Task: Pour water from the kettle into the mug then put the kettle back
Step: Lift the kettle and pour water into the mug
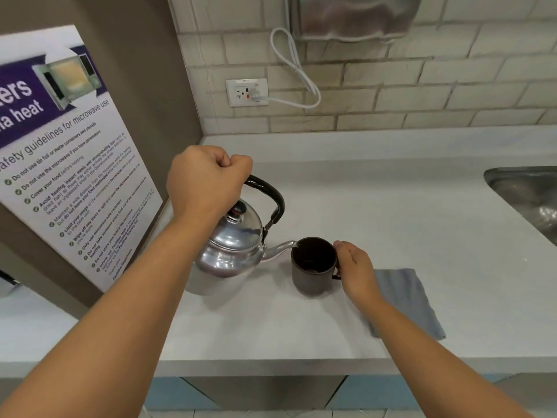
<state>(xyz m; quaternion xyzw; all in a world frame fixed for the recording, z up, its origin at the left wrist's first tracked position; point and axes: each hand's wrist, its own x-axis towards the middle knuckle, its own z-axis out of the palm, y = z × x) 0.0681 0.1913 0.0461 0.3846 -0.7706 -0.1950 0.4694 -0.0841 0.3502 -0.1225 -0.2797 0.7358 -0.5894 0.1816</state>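
Note:
A shiny metal kettle (232, 245) with a black arched handle hangs tilted over the white counter, its spout tip at the rim of the mug. My left hand (205, 179) is shut around the top of the kettle's handle. The dark brown mug (312, 268) stands upright on the counter just right of the kettle. My right hand (355, 268) holds the mug at its handle side, fingers against its wall. A little liquid shows at the mug's bottom.
A grey folded cloth (407, 300) lies right of the mug. A steel sink (530, 194) is sunk in the counter at the far right. A wall outlet (247, 92) with a white cord is on the tiled backsplash. A poster (69, 164) leans at the left.

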